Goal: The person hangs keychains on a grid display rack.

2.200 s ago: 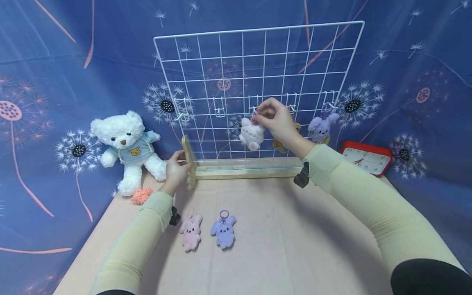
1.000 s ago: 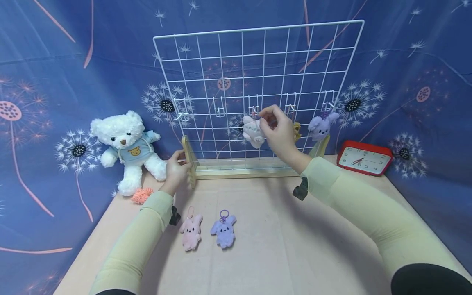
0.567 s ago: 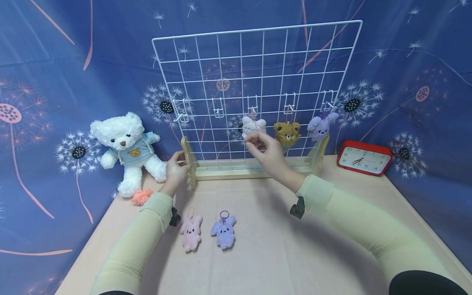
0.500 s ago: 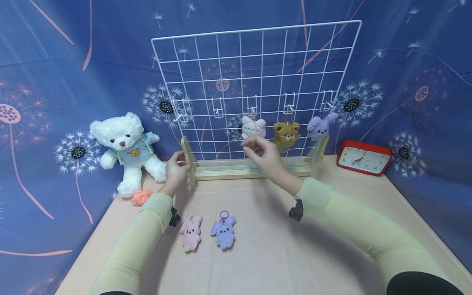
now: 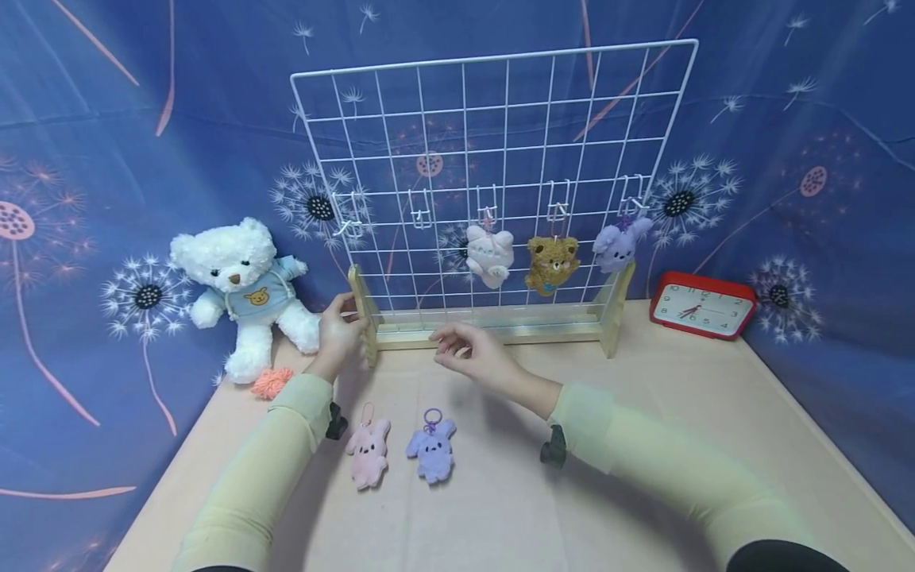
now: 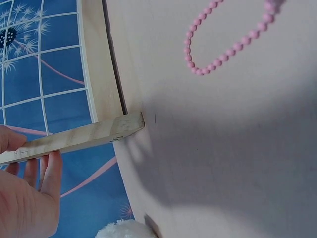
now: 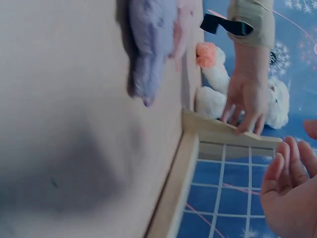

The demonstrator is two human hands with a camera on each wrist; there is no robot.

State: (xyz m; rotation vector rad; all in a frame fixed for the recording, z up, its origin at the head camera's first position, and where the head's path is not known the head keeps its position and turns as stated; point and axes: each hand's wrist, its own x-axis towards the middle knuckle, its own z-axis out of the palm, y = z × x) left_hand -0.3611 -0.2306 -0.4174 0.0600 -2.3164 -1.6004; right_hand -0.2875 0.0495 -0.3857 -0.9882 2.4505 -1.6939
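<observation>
My left hand (image 5: 337, 334) grips the wooden end support (image 6: 84, 139) of a white wire grid rack (image 5: 493, 59), thumb on one side and fingers on the other. My right hand (image 5: 477, 359), holding nothing, hovers in front of the rack's base bar with its fingers loosely curled. From hooks on the grid hang a white plush keychain (image 5: 489, 258), a brown bear keychain (image 5: 553, 266) and a purple plush keychain (image 5: 620, 245). On the table below the hands lie a pink bunny keychain (image 5: 368, 454) with a beaded loop (image 6: 228, 55) and a purple bunny keychain (image 5: 434, 453) with a ring.
Two hooks at the grid's left, one of them a double hook (image 5: 422, 218), carry nothing. A white teddy bear (image 5: 246, 294) sits at the left by an orange yarn bundle (image 5: 272, 383). A red clock (image 5: 703, 305) stands at the right.
My right hand has let go of the white plush keychain, now hanging from its hook, and has moved down and left toward the base bar. The left hand keeps its grip on the support.
</observation>
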